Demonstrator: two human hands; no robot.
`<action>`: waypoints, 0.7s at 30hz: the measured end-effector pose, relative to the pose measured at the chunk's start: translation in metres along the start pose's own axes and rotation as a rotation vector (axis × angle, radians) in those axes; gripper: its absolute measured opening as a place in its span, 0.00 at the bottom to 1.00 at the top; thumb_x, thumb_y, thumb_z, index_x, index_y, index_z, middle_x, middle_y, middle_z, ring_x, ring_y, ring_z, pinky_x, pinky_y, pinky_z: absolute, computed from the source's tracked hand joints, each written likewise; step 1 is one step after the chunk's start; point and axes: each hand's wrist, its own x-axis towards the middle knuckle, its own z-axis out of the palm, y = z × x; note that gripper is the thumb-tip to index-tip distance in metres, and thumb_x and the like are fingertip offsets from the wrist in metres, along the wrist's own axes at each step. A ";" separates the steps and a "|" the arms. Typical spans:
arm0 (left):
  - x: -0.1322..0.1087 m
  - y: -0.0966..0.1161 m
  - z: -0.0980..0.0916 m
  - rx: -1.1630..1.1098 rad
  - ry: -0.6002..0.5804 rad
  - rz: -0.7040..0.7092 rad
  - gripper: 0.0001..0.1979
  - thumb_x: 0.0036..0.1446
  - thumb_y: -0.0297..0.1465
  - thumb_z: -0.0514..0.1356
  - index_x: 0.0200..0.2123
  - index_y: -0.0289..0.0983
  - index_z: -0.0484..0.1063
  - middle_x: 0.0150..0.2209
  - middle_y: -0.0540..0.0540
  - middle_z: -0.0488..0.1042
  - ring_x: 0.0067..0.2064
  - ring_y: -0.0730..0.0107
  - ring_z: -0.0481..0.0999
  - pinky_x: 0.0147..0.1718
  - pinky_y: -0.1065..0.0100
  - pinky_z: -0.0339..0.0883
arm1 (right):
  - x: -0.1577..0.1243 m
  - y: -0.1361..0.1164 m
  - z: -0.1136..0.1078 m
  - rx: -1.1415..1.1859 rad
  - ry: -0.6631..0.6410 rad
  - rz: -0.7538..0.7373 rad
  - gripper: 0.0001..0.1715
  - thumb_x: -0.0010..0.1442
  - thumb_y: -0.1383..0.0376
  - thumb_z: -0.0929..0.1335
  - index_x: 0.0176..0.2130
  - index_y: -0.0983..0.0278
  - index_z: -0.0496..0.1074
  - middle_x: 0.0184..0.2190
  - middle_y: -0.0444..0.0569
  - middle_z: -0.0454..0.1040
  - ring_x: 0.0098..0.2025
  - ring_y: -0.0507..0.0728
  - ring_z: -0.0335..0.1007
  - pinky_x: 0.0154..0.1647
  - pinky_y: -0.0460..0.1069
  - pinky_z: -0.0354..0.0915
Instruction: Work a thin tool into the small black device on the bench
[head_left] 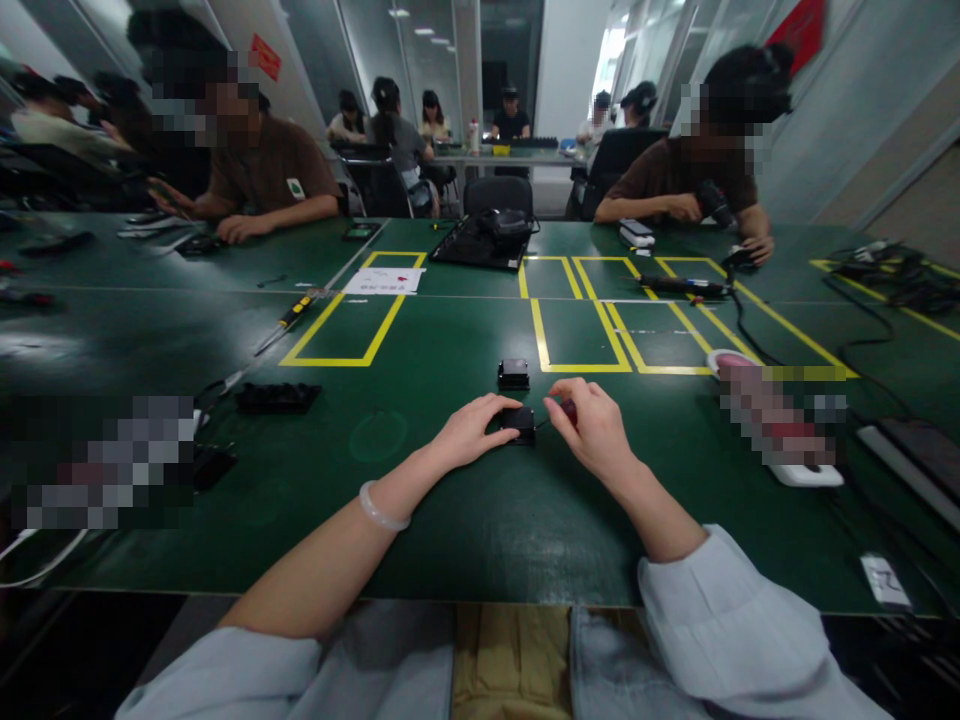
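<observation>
- the left hand [474, 430] is grasping a small black box-shaped part [519, 428], with the thumb lying along its near side and the fingers reaching over its far side.
- this part is resting on the green desk [450, 540], in front of the wearer and between the two hands.
- the right hand [594, 428] is gripping the dark red handle of a small screwdriver [570, 411] in bent fingers; its thin shaft is pointing left towards the part, but whether the tip is touching it i cannot tell.
- a second black box-shaped part [514, 374] is sitting just beyond the first one, apart from both hands.
- a long black ridged piece [277, 397] is lying to the left, well apart from the hands.
- farther off on that side, a yellow-and-black screwdriver [295, 312] is lying at a slant, near a white paper sheet [386, 280].
- yellow tape outlines [585, 368] are marking the far half of the desk.
- a pale bracelet [382, 508] is circling the left wrist.
- across the desk, one co-worker [274, 175] is sitting at the left; another [637, 185] is holding a dark tool [715, 203] at the right.
</observation>
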 end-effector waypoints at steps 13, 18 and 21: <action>-0.001 0.001 -0.001 -0.005 -0.003 -0.004 0.19 0.61 0.39 0.58 0.54 0.43 0.66 0.49 0.44 0.71 0.51 0.59 0.71 0.50 0.59 0.65 | 0.001 -0.001 0.000 0.031 0.049 0.013 0.07 0.62 0.67 0.60 0.41 0.61 0.65 0.29 0.47 0.72 0.30 0.56 0.67 0.36 0.51 0.64; -0.001 0.001 -0.001 0.002 0.005 0.001 0.19 0.61 0.39 0.58 0.54 0.43 0.66 0.49 0.45 0.71 0.51 0.60 0.71 0.50 0.60 0.64 | 0.001 -0.001 -0.001 0.002 0.017 -0.007 0.06 0.64 0.65 0.61 0.39 0.61 0.66 0.29 0.47 0.72 0.29 0.55 0.65 0.35 0.50 0.62; 0.000 0.001 -0.001 0.003 0.003 -0.002 0.19 0.61 0.39 0.58 0.54 0.42 0.66 0.49 0.45 0.71 0.50 0.59 0.71 0.50 0.60 0.65 | 0.000 0.000 -0.001 0.003 0.004 -0.003 0.07 0.65 0.61 0.62 0.37 0.62 0.66 0.29 0.47 0.73 0.29 0.55 0.65 0.35 0.50 0.61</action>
